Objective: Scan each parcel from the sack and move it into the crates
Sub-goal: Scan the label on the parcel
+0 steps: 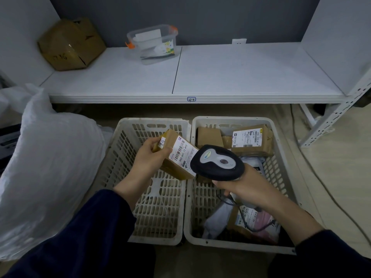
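My left hand point(149, 157) grips a small brown cardboard parcel point(176, 157) with a white barcode label facing up, held above the left white crate point(120, 157). My right hand point(245, 187) holds a black and grey barcode scanner point(217, 162) whose head sits right next to the parcel's label. The scanner's dark cable hangs down into the right white crate point(281, 163), which holds several parcels: brown boxes at its far end and soft mailers at its near end. The left crate has nothing visible in it. A large white woven sack point(46, 167) stands at the left.
A low white shelf point(220, 77) runs behind the crates, carrying a worn cardboard box point(70, 45) and a clear plastic tub point(154, 44) with orange clips. A white perforated shelf post point(337, 115) stands at the right. A cable point(313, 167) trails over the floor right of the crates.
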